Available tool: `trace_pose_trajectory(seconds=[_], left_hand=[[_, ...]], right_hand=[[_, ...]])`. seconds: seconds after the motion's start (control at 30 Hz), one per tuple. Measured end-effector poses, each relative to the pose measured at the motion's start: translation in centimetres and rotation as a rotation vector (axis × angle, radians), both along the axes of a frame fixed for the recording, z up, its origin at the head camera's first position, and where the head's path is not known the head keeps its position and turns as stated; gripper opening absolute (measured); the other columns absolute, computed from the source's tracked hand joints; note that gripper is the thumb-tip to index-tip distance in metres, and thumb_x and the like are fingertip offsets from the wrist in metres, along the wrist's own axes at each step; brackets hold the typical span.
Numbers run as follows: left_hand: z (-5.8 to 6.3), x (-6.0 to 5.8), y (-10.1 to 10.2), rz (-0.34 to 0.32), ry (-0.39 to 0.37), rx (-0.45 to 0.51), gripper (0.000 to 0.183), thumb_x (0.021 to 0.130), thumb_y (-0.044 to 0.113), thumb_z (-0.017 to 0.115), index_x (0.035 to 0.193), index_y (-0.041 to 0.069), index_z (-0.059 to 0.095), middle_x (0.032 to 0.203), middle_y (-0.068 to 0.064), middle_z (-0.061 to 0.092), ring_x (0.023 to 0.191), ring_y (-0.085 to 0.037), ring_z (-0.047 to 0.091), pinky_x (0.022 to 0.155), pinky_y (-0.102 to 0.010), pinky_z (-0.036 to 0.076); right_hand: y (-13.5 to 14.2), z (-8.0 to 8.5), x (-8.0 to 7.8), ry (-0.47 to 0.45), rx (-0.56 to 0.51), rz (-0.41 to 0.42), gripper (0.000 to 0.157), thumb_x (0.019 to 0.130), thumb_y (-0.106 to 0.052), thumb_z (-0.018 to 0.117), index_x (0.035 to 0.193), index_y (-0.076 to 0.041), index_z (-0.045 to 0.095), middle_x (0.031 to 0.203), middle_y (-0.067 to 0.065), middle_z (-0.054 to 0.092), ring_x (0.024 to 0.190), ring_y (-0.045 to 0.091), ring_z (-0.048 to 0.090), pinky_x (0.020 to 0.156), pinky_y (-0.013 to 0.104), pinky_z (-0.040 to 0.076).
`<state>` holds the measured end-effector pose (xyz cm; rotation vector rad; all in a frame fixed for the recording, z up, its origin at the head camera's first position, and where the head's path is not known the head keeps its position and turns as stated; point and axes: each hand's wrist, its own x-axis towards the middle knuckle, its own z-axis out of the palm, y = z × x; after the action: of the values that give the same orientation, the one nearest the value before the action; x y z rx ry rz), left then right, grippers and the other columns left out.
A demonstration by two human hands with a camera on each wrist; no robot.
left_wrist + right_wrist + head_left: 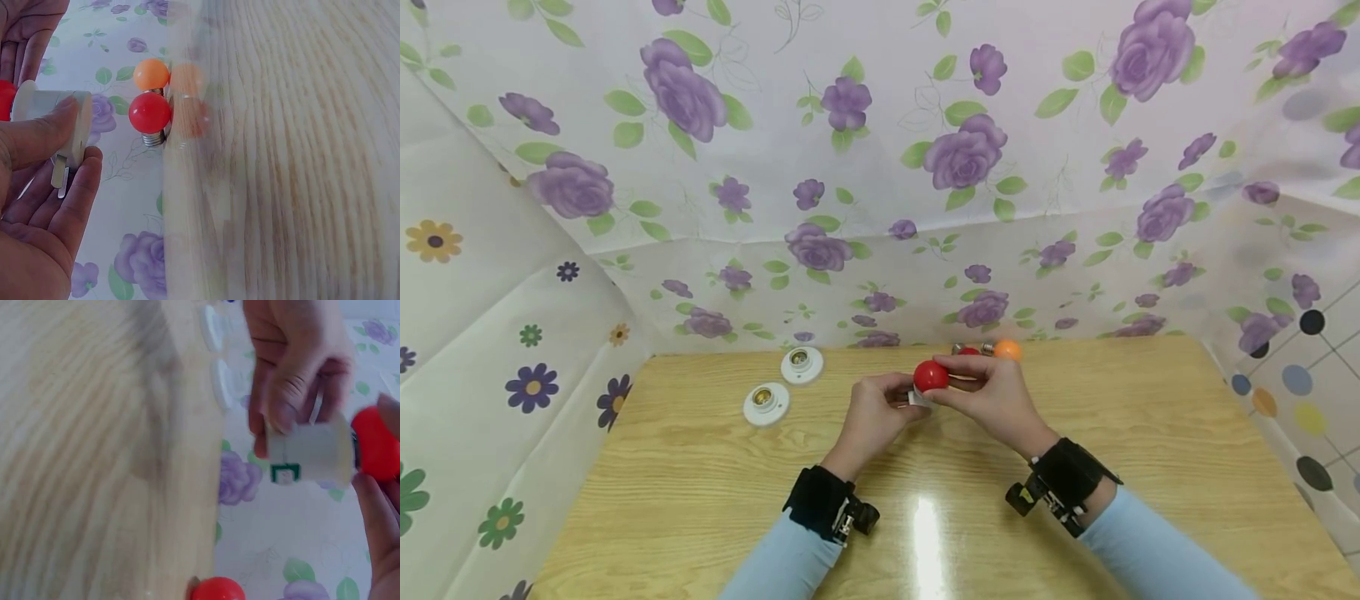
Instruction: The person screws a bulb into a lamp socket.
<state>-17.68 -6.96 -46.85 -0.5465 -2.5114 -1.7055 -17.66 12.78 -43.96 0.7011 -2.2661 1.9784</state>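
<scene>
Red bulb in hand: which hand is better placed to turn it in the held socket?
Probably the right hand: it grips the red bulb at the socket's mouth. The left hand holds the socket's body, so seems better for steadying.

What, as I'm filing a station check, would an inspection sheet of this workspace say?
Surface: wooden table, glossy, with a bright reflection near the front.
Job's things: red bulb at the mouth of a white plug socket with two metal prongs; whether it is fully screwed in cannot be told.
Clutter: two round lamp bases at back left, without bulbs; a second red bulb and an orange bulb by the back edge.
Hands: left hand holds the plug socket; right hand holds the first bulb; black straps on both wrists.
Cables: nothing seen.
Surroundings: patterned sheets behind and at both sides.
</scene>
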Motion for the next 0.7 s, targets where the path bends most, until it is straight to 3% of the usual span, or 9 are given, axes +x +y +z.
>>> trace_pose_trajectory(seconds=[0.17,0.33,0.5,0.7], left_hand=[[0.2,0.1,0.3,0.012,0.007,-0.004,0.031,0.072,0.011,0.078,0.102,0.017,0.069,0.094,0.011,0.065,0.084,-0.007,0.062,0.07,-0.023,0.05],[0.3,0.2,0.3,0.024,0.016,-0.029,0.03,0.073,0.012,0.078,0.101,0.017,0.069,0.092,0.012,0.065,0.081,-0.005,0.061,0.07,-0.023,0.05],[0.3,0.0,0.0,0.011,0.021,-0.023,0.03,0.073,0.017,0.078,0.101,0.018,0.069,0.092,0.012,0.065,0.081,-0.006,0.061,0.07,-0.023,0.05],[0.6,-0.2,-0.3,-0.012,0.027,0.0,0.032,0.071,0.014,0.079,0.101,0.019,0.069,0.094,0.011,0.065,0.083,-0.006,0.061,0.07,-0.024,0.05]], right_hand=[[-0.7,-0.1,0.9,0.089,-0.011,-0.127,0.04,0.072,-0.016,0.079,0.11,-0.012,0.067,0.105,0.002,0.065,0.093,0.022,0.062,0.073,0.036,0.051],[-1.3,1.4,2.0,0.14,-0.008,-0.17,0.039,0.071,-0.007,0.078,0.108,-0.003,0.066,0.103,0.009,0.064,0.095,0.025,0.062,0.073,0.041,0.051],[-0.9,2.7,2.2,0.156,0.068,-0.108,0.054,0.072,-0.01,0.078,0.122,-0.004,0.058,0.119,0.009,0.058,0.108,0.028,0.055,0.082,0.041,0.048],[0.1,1.8,0.4,0.08,0.145,0.073,0.061,0.081,-0.021,0.072,0.136,-0.011,0.047,0.135,0.004,0.047,0.118,0.025,0.048,0.091,0.038,0.042]])
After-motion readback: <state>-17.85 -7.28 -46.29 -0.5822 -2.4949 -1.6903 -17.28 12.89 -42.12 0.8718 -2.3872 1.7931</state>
